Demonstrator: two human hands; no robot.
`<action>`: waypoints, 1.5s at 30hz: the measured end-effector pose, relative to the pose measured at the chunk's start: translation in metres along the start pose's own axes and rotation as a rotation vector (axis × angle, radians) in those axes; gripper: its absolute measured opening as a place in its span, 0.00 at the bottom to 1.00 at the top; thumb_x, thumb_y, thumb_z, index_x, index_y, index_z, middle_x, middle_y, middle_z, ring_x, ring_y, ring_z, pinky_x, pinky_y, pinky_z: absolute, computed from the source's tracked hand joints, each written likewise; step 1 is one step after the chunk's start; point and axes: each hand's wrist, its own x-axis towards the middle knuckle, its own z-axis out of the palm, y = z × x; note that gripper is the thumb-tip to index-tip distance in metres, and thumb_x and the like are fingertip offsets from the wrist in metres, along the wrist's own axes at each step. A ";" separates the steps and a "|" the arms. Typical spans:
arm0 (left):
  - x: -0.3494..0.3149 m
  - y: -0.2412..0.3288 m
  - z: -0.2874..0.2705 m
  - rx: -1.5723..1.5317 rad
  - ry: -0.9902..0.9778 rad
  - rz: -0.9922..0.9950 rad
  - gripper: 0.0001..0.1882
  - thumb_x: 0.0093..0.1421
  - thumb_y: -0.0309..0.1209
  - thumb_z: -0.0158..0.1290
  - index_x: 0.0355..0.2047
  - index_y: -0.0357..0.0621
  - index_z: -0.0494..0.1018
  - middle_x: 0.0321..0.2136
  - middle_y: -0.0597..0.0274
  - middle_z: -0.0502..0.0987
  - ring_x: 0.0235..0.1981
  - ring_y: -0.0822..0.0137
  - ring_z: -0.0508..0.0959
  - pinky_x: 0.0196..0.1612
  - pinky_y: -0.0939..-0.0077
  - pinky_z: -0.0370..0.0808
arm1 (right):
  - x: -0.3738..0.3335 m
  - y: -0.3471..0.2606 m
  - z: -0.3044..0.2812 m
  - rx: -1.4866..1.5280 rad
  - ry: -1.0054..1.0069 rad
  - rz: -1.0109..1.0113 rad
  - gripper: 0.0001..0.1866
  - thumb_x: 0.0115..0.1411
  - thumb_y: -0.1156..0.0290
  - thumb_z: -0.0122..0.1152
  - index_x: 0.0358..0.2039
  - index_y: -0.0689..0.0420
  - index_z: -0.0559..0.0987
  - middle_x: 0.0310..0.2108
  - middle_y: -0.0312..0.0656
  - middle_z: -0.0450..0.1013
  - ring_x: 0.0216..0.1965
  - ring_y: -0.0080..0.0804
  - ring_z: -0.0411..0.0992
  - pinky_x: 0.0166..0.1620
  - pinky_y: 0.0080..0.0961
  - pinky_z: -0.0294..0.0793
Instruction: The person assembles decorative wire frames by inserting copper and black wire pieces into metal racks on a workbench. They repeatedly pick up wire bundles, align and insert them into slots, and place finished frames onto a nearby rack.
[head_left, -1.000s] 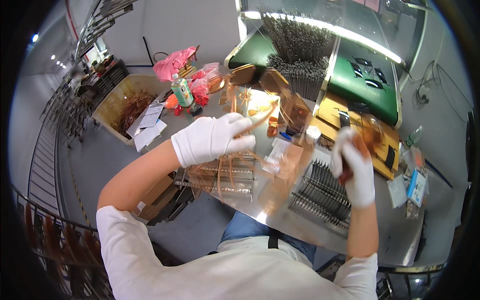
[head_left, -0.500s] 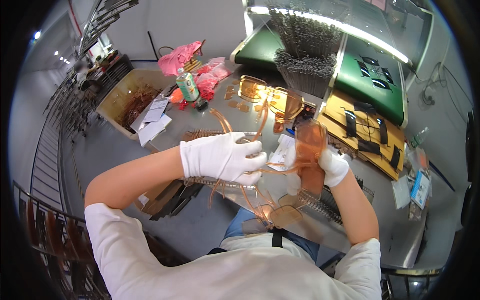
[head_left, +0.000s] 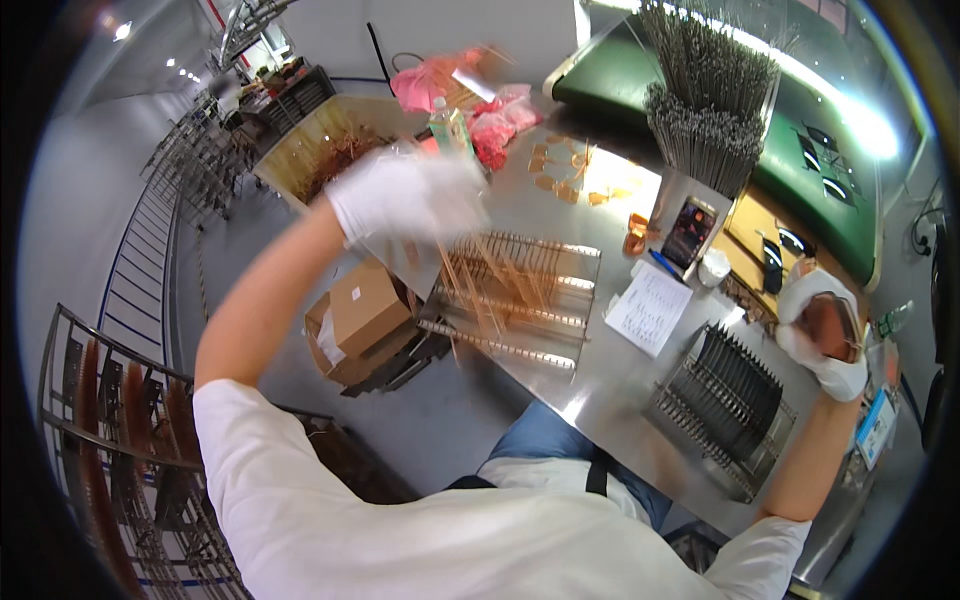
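My left hand (head_left: pixel 410 195), in a white glove, is raised in front of the green-labelled bottle (head_left: pixel 448 125). Motion smears its fingers, so I cannot tell whether it holds anything. Below it, thin copper-brown strips (head_left: pixel 490 290) lie slantwise over a metal wire rack (head_left: pixel 575 325). At the far right, my gloved right hand (head_left: pixel 808 345) is closed around reddish-brown translucent lens pieces (head_left: pixel 832 325). A second rack, filled with black pieces (head_left: pixel 725 390) standing in a row, sits on the table nearer to me than that hand.
Amber lens pieces (head_left: pixel 560 165) lie on the metal table. A phone (head_left: pixel 690 235), a written paper (head_left: pixel 648 308) and bundled thin rods (head_left: pixel 705 130) stand or lie farther right. A bin of brown scraps (head_left: pixel 290 165) and cardboard box (head_left: pixel 370 310) are on the left.
My hands have moved apart: the left up and leftward, the right rightward with the brown pieces. The amber frame-like pieces between them are gone from there. The view has shifted, revealing both racks.
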 end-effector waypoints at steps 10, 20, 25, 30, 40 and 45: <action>-0.001 0.019 0.002 -0.892 -0.470 -1.118 0.27 0.63 0.33 0.62 0.61 0.40 0.73 0.54 0.50 0.80 0.54 0.57 0.80 0.60 0.65 0.75 | -0.029 0.047 0.142 0.285 0.016 0.632 0.34 0.59 0.79 0.65 0.67 0.60 0.70 0.43 0.35 0.74 0.40 0.20 0.72 0.42 0.20 0.73; 0.090 0.287 0.108 -2.318 0.358 -1.170 0.37 0.59 0.34 0.65 0.66 0.37 0.64 0.59 0.56 0.75 0.60 0.64 0.75 0.67 0.65 0.68 | -0.035 0.110 0.240 -0.275 -0.242 0.441 0.57 0.63 0.68 0.62 0.77 0.56 0.29 0.45 0.57 0.77 0.44 0.62 0.79 0.47 0.45 0.78; 0.078 0.259 0.112 -2.724 0.533 -1.476 0.19 0.72 0.39 0.53 0.56 0.40 0.71 0.53 0.58 0.79 0.54 0.64 0.79 0.60 0.64 0.74 | 0.002 0.064 0.214 -0.517 -0.547 0.500 0.58 0.55 0.58 0.72 0.78 0.47 0.45 0.51 0.60 0.76 0.44 0.63 0.78 0.47 0.50 0.78; 0.042 0.219 0.099 -2.571 0.039 -1.154 0.14 0.68 0.31 0.55 0.52 0.42 0.74 0.45 0.62 0.80 0.48 0.71 0.79 0.52 0.72 0.77 | 0.037 0.069 0.199 -0.700 -0.560 -0.063 0.46 0.46 0.59 0.76 0.68 0.44 0.68 0.53 0.51 0.72 0.52 0.51 0.74 0.54 0.44 0.74; 0.036 0.212 0.113 -2.569 0.089 -1.030 0.33 0.55 0.35 0.67 0.59 0.39 0.69 0.50 0.61 0.77 0.52 0.69 0.76 0.57 0.71 0.76 | 0.047 0.089 0.241 -0.502 -0.532 -0.105 0.39 0.41 0.61 0.77 0.58 0.41 0.76 0.54 0.48 0.72 0.59 0.55 0.70 0.65 0.56 0.65; 0.031 0.204 0.117 -2.662 0.300 -1.042 0.50 0.50 0.58 0.69 0.63 0.37 0.67 0.58 0.56 0.71 0.61 0.64 0.73 0.59 0.69 0.75 | 0.061 0.097 0.253 -0.379 -0.393 -0.165 0.33 0.41 0.66 0.76 0.52 0.46 0.78 0.51 0.44 0.73 0.56 0.52 0.72 0.64 0.56 0.65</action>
